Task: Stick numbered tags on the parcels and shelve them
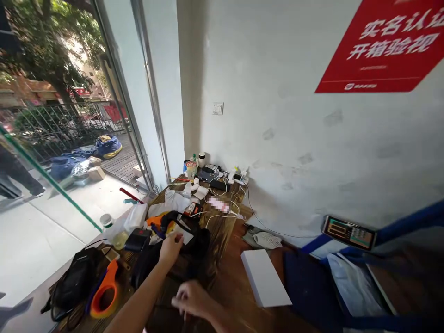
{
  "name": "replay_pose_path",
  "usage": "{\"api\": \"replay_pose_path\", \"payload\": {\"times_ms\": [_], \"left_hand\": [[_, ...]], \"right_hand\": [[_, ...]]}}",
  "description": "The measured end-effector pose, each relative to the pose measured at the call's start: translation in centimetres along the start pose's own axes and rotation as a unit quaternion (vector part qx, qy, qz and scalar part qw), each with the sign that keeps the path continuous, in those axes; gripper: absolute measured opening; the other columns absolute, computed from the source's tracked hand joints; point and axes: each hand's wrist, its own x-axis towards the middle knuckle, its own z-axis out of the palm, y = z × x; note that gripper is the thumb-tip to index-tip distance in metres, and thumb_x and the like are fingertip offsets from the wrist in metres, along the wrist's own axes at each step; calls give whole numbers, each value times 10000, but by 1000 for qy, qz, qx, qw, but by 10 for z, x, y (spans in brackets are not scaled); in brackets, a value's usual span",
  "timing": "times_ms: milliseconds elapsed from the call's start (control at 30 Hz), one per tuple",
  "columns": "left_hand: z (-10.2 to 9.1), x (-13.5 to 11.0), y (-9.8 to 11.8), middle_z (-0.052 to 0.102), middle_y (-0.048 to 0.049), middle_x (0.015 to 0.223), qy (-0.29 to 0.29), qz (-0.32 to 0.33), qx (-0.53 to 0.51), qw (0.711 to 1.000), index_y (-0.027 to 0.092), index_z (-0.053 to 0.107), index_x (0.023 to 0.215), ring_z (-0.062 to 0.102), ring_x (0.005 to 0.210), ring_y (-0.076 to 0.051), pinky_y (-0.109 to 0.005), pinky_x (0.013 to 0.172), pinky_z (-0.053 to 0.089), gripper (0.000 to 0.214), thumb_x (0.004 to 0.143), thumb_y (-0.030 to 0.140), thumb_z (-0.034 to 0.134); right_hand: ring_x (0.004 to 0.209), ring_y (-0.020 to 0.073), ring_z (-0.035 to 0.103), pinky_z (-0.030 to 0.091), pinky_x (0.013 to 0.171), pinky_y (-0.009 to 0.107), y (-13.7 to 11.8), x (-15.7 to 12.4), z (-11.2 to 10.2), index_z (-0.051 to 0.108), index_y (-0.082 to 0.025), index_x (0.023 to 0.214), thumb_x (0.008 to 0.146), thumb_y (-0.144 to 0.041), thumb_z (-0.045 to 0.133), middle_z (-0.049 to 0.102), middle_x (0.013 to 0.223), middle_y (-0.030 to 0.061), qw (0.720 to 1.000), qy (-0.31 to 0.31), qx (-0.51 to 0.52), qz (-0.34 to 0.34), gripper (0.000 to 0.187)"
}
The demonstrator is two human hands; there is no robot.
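My left hand [170, 249] reaches over a black bag [145, 254] on the wooden table, its fingers curled together beside a white paper piece [185, 233]. What they hold, if anything, is hidden. Closer to me, my right hand [194, 299] hovers low over the dark table edge, slightly blurred. Its fingers look bent in a pinch, and I cannot make out anything in them. An orange tape dispenser [113, 280] lies left of my left forearm, with a black pouch [78, 282] beside it. A black wallet-like case [138, 239] rests just beyond.
Cups [191, 169], white cables [225, 215], crumpled tissue [176, 199] and a power strip [237, 177] crowd the table's far end. A white box [265, 277] lies to the right, near a scale display [348, 231] on a blue frame. Glass door left; a person's legs [17, 175] outside.
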Motion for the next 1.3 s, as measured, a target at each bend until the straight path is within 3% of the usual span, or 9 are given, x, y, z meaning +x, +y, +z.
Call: {"api": "replay_pose_path", "payload": {"times_ms": [33,100,200,300,433,600,800,1133,1300], "left_hand": [[12,28,8,720,-71,910,-4,-2,18,1000,143,684,969,649,876,-167,-256,827,461,185,841,161,551],[33,78,19,711,-88,975,-14,2,45,999,141,691,961,634,941,-179,-264,873,443,178,837,136,563],[64,141,31,687,-111,1074,-32,11,83,996,142,697,983,615,1017,-199,-276,913,423,206,865,141,528],[91,191,33,670,-122,1113,-46,3,108,993,152,702,990,622,1019,-205,-279,895,432,244,893,148,478],[117,232,22,674,-154,1097,-37,-36,127,991,126,702,999,647,968,-212,-282,844,450,254,890,141,473],[129,250,8,738,-102,907,-17,-73,117,990,136,717,901,675,852,-194,-254,752,467,164,821,182,581],[131,257,2,756,-58,846,-17,-84,100,991,158,724,848,680,792,-159,-225,696,464,149,775,208,605],[135,260,6,734,-100,784,1,-110,136,985,158,702,781,671,795,-224,-283,684,462,141,735,262,618],[122,259,-1,714,-71,819,-15,-69,141,988,143,679,867,652,798,-176,-246,705,463,152,790,221,573]], "right_hand": [[368,153,504,430,469,307,-24,20,-22,657,-220,554,655,-285,711,564,430,-18,978,77,-168,-96,131],[575,189,586,485,617,332,-65,68,-63,673,-220,764,729,-283,616,615,602,-1,948,167,-221,-159,92],[867,241,626,500,829,407,-100,147,-113,614,-185,1032,742,-213,519,660,917,74,908,243,-268,-211,306],[1148,261,547,395,1032,455,-111,214,-144,556,-163,1176,737,-150,500,612,1191,129,889,234,-307,-245,443],[1219,261,511,379,1058,448,-107,265,-165,501,-134,1280,775,-132,496,591,1261,155,887,191,-338,-249,505],[1228,291,507,415,1027,450,-92,278,-180,409,-125,1372,744,-149,590,574,1288,168,875,186,-391,-216,653],[1232,279,504,415,1034,431,-85,275,-179,420,-134,1368,782,-175,569,573,1294,157,854,210,-421,-222,605],[1248,267,499,402,1055,431,-83,277,-177,421,-170,1370,774,-162,585,568,1312,128,870,221,-388,-211,618],[1251,259,496,402,1054,432,-82,278,-175,418,-190,1379,772,-147,594,574,1298,118,875,227,-373,-211,634]]}}
